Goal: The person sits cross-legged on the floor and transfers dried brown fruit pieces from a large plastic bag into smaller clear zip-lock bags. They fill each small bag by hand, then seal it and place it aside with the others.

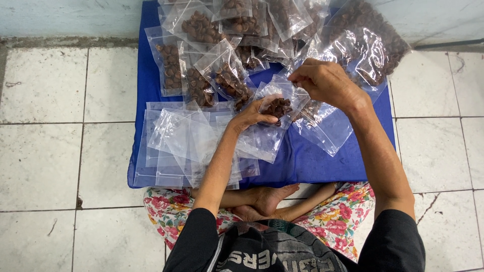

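A small clear bag (278,103) partly filled with brown pieces is sitting above the blue mat (312,161). The left hand (250,117) is gripping its lower edge; the right hand (325,80), just right, is pinching its mouth. Empty bags (176,146) are lying leftward.

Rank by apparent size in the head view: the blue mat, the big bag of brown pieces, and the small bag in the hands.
1. Blue mat, largest by far.
2. Big bag of brown pieces.
3. Small bag pinched between left hand and right hand.
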